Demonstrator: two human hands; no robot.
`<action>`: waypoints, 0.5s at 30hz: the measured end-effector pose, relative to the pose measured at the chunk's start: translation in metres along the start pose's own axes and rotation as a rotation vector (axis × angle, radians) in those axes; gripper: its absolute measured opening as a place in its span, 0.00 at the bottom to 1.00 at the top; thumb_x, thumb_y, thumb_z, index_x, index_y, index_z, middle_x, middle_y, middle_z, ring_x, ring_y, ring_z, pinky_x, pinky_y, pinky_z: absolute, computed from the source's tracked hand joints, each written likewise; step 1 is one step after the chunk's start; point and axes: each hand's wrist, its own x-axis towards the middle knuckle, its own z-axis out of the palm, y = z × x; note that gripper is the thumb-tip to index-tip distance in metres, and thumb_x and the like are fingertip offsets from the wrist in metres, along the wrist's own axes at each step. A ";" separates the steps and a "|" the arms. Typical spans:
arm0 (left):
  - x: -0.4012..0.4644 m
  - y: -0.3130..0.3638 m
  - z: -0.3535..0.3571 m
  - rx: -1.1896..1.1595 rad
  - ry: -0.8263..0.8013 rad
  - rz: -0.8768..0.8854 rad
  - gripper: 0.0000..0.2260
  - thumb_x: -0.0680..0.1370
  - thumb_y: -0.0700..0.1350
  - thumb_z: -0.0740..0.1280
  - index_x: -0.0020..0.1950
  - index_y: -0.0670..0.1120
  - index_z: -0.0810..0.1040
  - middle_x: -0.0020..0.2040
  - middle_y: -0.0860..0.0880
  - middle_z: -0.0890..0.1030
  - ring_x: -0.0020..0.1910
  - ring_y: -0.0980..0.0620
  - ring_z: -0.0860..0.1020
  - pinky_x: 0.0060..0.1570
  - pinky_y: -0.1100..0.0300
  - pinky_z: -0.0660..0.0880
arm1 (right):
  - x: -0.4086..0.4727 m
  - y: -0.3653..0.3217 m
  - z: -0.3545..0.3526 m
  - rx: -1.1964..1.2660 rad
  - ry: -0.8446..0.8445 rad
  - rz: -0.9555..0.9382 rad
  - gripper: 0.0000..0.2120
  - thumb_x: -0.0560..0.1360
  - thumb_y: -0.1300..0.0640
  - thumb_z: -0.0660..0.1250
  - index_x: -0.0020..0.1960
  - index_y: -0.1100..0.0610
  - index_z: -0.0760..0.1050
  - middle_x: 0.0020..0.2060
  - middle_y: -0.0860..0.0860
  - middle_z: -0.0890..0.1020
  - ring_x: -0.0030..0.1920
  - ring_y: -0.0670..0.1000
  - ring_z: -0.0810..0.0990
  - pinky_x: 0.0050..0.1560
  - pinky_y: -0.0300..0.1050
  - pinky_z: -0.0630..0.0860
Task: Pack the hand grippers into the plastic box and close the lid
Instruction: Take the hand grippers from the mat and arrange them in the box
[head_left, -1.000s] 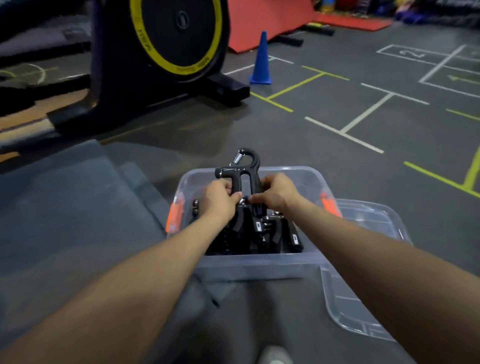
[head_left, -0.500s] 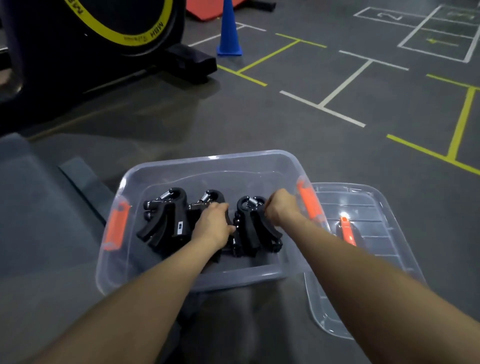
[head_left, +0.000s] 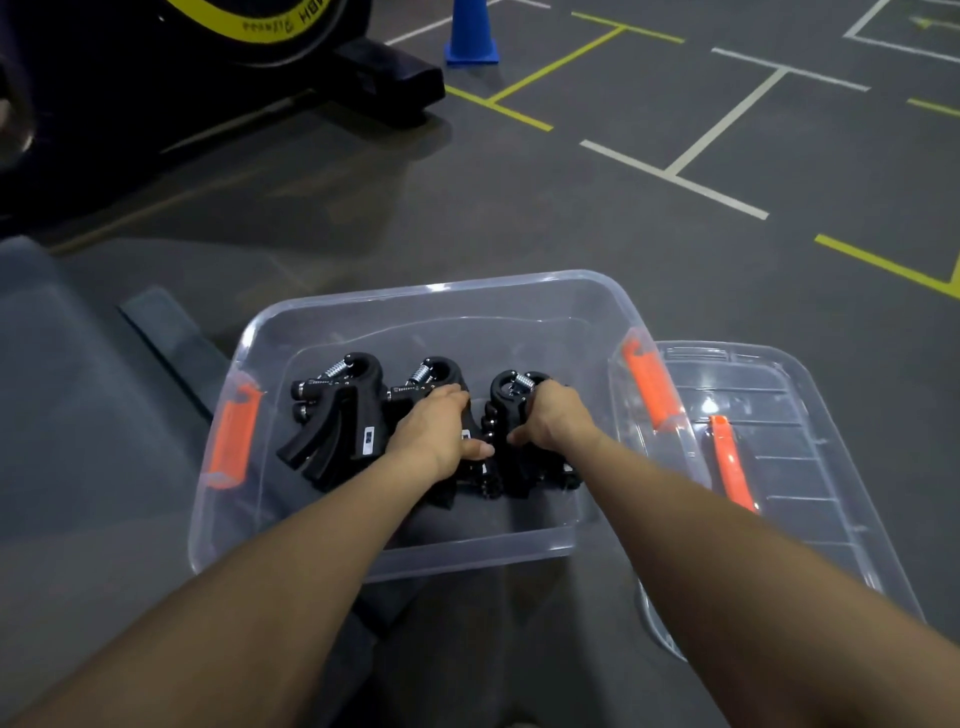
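Observation:
A clear plastic box (head_left: 415, 296) with orange side latches stands on the grey floor in front of me. Several black hand grippers (head_left: 337, 415) with steel springs lie in a row on its bottom. My left hand (head_left: 436, 431) rests over the middle grippers, its fingers curled round them. My right hand (head_left: 550, 415) grips the rightmost grippers from above. The clear lid (head_left: 810, 415) lies flat on the floor to the right of the box, with an orange latch on it.
A grey padded mat (head_left: 78, 441) lies left of the box. A black exercise machine with a yellow-rimmed wheel (head_left: 260, 31) stands at the back left. A blue cone (head_left: 470, 36) is behind, among white and yellow floor lines.
A gripper held upright between both hands has gone down into the box among the others. The view has tilted down toward the box. Both hands stay on the grippers.

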 end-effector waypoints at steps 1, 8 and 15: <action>0.000 -0.001 0.000 -0.001 -0.002 0.006 0.35 0.72 0.49 0.72 0.74 0.43 0.61 0.77 0.49 0.57 0.76 0.49 0.57 0.74 0.59 0.54 | -0.001 -0.003 0.002 -0.031 -0.010 -0.015 0.25 0.67 0.56 0.76 0.60 0.62 0.73 0.57 0.59 0.80 0.59 0.58 0.78 0.56 0.46 0.75; 0.000 -0.005 -0.003 -0.006 -0.029 0.027 0.35 0.72 0.49 0.72 0.74 0.44 0.62 0.78 0.49 0.57 0.77 0.50 0.56 0.74 0.60 0.52 | -0.005 -0.011 0.011 -0.280 -0.035 -0.060 0.26 0.66 0.57 0.77 0.60 0.59 0.72 0.58 0.56 0.79 0.58 0.58 0.79 0.53 0.49 0.76; 0.002 -0.001 -0.007 0.001 -0.052 -0.004 0.36 0.71 0.49 0.73 0.74 0.44 0.62 0.77 0.51 0.58 0.77 0.49 0.57 0.74 0.58 0.54 | -0.009 -0.004 -0.011 -0.305 0.075 -0.008 0.17 0.68 0.64 0.70 0.56 0.58 0.74 0.54 0.55 0.80 0.56 0.58 0.80 0.47 0.44 0.75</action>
